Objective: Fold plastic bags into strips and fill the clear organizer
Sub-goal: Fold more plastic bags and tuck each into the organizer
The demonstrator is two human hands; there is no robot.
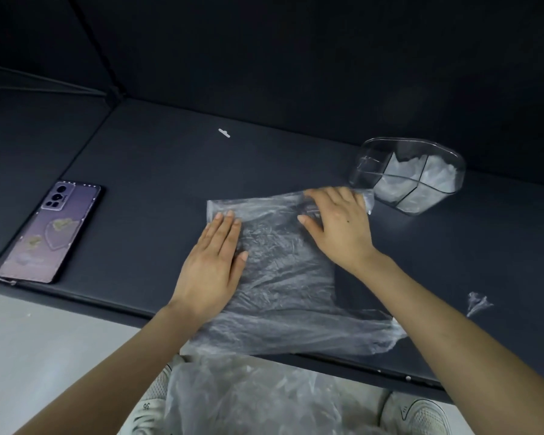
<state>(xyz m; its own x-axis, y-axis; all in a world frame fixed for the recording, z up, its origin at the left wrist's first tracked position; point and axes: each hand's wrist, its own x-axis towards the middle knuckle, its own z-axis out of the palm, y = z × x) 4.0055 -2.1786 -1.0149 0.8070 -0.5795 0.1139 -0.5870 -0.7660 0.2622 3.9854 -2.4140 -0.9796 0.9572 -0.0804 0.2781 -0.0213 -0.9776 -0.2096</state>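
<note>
Bag (283, 262): clear and crinkled, lying flat against the near edge of the worktop (154, 167), with its handles trailing right.
Left hand (214, 262): flat, fingers straight and together, pressing the bag's left side; grips nothing.
Right hand (339, 224): flat, fingers spread, pressing and hiding the bag's far right corner; grips nothing.
Organizer (409, 174): clear and divided, toward the far right edge, just beyond the right hand; white bags fill its right compartments.
Phone (51, 230): face down at the near left corner, well apart from the bag.
White bit (224, 133): small, toward the far edge.
Plastic scrap (478, 304): right of the bag.
Bag heap (248, 400): below the near edge, between the shoes (421, 416).
</note>
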